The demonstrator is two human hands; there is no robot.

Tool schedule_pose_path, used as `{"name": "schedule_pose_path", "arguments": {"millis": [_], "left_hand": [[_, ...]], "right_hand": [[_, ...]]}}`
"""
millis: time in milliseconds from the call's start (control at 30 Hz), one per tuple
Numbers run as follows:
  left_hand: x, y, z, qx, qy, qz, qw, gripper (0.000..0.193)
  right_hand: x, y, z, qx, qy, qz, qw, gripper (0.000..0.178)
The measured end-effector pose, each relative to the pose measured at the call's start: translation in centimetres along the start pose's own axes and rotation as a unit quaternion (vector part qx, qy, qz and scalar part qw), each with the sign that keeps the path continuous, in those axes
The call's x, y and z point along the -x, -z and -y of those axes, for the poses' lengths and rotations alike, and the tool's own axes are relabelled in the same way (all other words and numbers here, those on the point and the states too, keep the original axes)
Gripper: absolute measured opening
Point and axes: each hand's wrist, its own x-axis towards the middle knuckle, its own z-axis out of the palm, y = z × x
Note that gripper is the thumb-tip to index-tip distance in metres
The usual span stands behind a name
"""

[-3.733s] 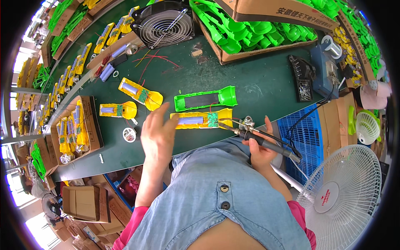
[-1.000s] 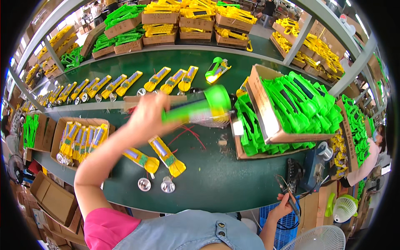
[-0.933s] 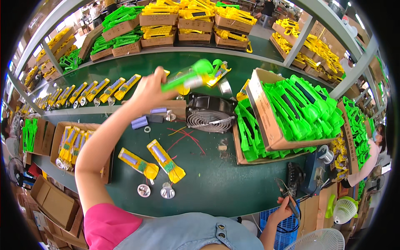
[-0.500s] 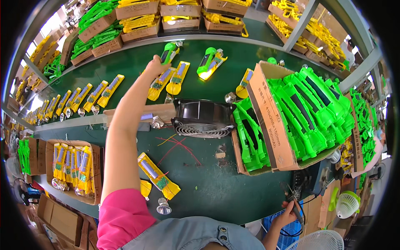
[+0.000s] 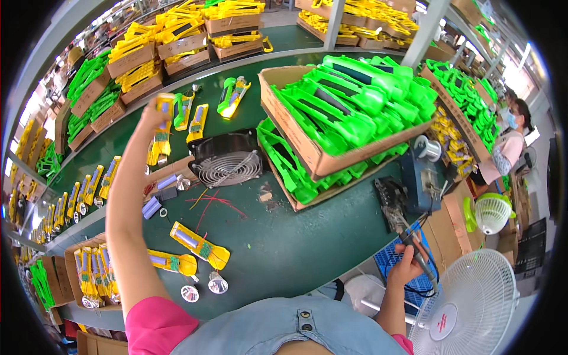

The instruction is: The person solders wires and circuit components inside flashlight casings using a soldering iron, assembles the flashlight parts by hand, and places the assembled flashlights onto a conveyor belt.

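Toward the far edge of the green bench (image 5: 284, 260), the left hand (image 5: 155, 112) grips a yellow torch (image 5: 162, 121) (held upright); the right hand (image 5: 408, 266) clasps a soldering iron (image 5: 421, 260).

I'm seeing brown cardboard boxes all around the black fan (image 5: 228, 158): one open box (image 5: 307, 151) just right of it, heaped with green shells; a row (image 5: 177, 47) behind it holding yellow and green parts; another (image 5: 74, 260) nearer me, left, with yellow pieces.
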Motion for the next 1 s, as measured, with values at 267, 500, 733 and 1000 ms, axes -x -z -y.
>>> {"name": "schedule_pose_path", "arguments": {"millis": [267,500,733,1000], "left_hand": [[19.5,9.8,-10.3,0.177,-0.143,0.059,0.972,0.049],[41.5,-3.2,-5.1,0.464,0.035,0.041,0.884,0.041],[46.2,-7.2,-2.9,0.13,-0.134,-0.224,0.957,0.063],[44.5,-2.1,-9.1,0.03,-0.359,0.005,0.933,0.022]], "right_hand": [[-8.0,-12.0,9.0,-0.097,0.271,0.196,0.937,0.024],[-11.2,-20.5,9.8,0.176,0.319,0.294,0.884,0.051],[-10.1,-19.3,13.9,-0.035,0.337,0.278,0.899,0.044],[-1.7,-6.4,9.6,-0.134,0.218,0.249,0.934,0.022]]}}
